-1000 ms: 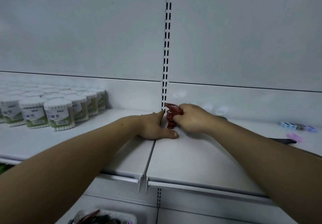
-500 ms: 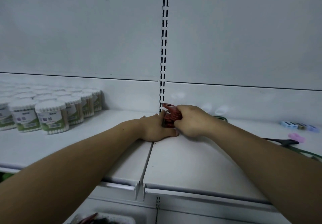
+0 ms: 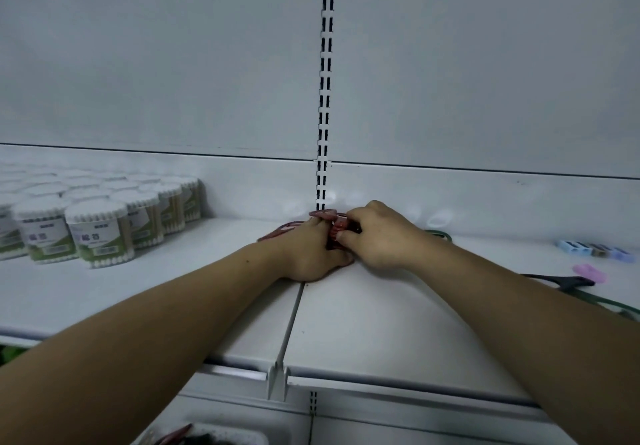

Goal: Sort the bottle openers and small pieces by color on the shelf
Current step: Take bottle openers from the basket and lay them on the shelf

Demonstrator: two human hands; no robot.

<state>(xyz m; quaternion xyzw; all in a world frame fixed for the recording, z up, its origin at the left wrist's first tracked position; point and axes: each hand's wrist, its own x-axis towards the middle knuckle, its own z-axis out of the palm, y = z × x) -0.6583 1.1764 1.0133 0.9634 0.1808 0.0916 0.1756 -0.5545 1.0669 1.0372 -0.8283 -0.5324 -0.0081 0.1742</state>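
The grip of the right hand (image 3: 375, 237) is clenched round a small bunch of red bottle openers (image 3: 335, 231) at the back of the shelf (image 3: 381, 323), just in front of the slotted upright (image 3: 323, 98). The left hand (image 3: 308, 254) lies against the same bunch from the other side, thumb down on the shelf, but its own back hides the fingers, so I cannot tell whether its grip closes on anything. The step in hand looks to be squaring up the red group. The next move probably calls for letting go without toppling it, then reaching right for the dark opener (image 3: 568, 283), the green openers (image 3: 606, 302) and the small pieces (image 3: 595, 249), with a pink piece (image 3: 588, 271) nearer. The shelf is white metal, two panels meeting at a seam. Tubs of cotton swabs (image 3: 97, 233) crowd its left end under a pale back panel (image 3: 156, 64), and a tray (image 3: 221, 437) shows below.
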